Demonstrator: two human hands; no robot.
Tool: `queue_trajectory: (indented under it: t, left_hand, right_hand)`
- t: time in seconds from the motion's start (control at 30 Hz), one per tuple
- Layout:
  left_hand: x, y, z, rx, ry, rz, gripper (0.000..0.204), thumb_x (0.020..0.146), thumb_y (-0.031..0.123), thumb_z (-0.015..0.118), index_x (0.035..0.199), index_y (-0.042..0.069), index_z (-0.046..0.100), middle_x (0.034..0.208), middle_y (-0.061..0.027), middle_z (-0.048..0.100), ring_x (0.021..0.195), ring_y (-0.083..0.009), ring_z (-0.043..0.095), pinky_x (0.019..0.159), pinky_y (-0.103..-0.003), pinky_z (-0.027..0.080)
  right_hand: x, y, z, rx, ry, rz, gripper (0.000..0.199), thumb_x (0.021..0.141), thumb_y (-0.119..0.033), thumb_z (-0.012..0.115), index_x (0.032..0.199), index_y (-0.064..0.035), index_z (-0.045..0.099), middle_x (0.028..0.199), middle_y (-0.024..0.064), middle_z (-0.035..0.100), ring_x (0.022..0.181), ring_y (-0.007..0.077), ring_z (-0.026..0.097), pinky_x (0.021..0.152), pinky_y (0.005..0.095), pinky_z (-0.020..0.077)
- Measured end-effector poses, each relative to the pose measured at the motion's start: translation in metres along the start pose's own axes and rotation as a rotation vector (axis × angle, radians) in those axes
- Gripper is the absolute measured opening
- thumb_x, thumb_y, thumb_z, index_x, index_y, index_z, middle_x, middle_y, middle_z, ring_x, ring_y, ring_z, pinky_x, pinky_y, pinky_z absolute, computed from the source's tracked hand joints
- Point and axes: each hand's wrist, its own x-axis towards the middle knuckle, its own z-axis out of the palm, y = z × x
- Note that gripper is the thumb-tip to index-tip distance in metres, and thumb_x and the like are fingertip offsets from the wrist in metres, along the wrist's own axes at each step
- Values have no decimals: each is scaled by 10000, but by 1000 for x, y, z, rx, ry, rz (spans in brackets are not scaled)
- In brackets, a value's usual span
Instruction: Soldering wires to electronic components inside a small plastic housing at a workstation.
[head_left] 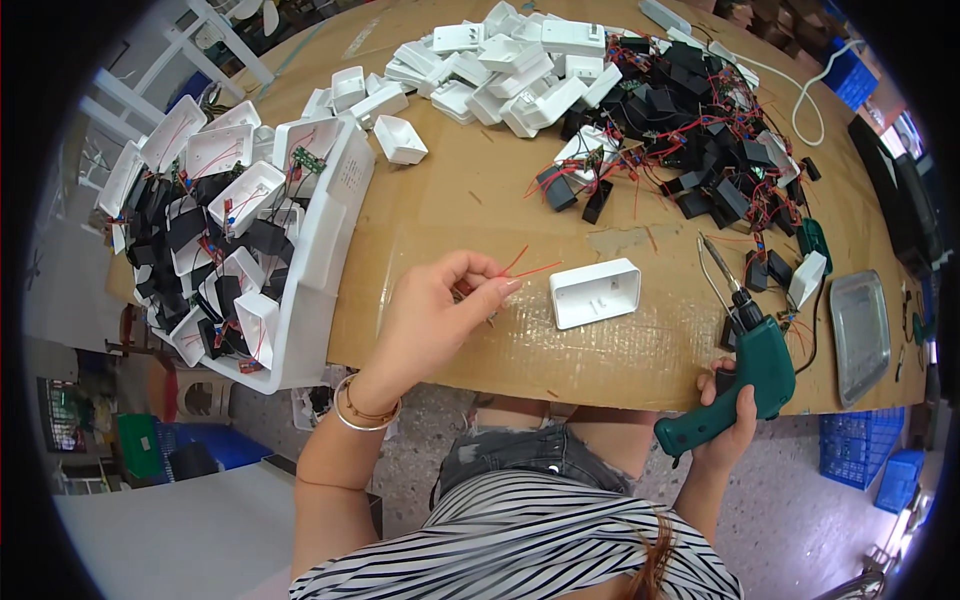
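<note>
Red wires pinched in left hand; right hand grips green screwdriver at table edge.

1 close head view, facing down

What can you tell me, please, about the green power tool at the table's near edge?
The green power tool is a pistol-shaped electric screwdriver, seemingly plastic, with a dark collar and a long thin metal bit pointing away up the table. The right hand grips its handle at the near edge of the cardboard-covered table; the body rests on the cardboard. A dark cord runs beside it.
</note>
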Motion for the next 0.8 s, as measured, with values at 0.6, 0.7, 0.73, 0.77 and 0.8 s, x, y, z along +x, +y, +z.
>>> queue_trajectory:
  t: [0.6,0.7,0.73,0.77,0.8]
  left_hand:
    - [-4,9,74,254,123,401,104,704,80,684,781,30,635,774,-89,550,674,-201,541,591,-304,432]
    - [4,-5,83,371,220,484,135,649,63,704,752,33,623,894,-101,551,885,-280,509,739,-360,419]
    - [7,-12,88,322,213,491,125,646,54,695,736,26,612,903,-104,551,875,-282,508,735,-361,420]
    - [9,-16,91,272,207,498,116,644,44,686,720,20,602,911,-107,551,866,-284,507,730,-363,421]
    - [9,-19,93,273,204,491,116,644,44,686,720,20,602,911,-107,551,866,-284,507,730,-363,421]
  right_hand:
    - [2,-2,-5,-24,-65,-4,422,864,-252,465,1159,48,426,1010,168,523,648,148,479,732,322,397]
    - [1,1,-6,-31,-70,1,429,863,-260,465,1151,57,426,1007,170,523,646,149,479,731,319,395]
    - [1,1,-6,-30,-69,7,438,862,-267,466,1145,64,426,1007,172,522,644,150,479,729,317,395]
    - [-1,1,-6,-31,-67,14,438,862,-267,466,1145,64,426,1007,172,522,644,150,479,729,317,395]
    - [-4,0,-4,-31,-67,6,460,849,-286,484,1132,73,433,1007,176,522,645,149,482,731,311,391]
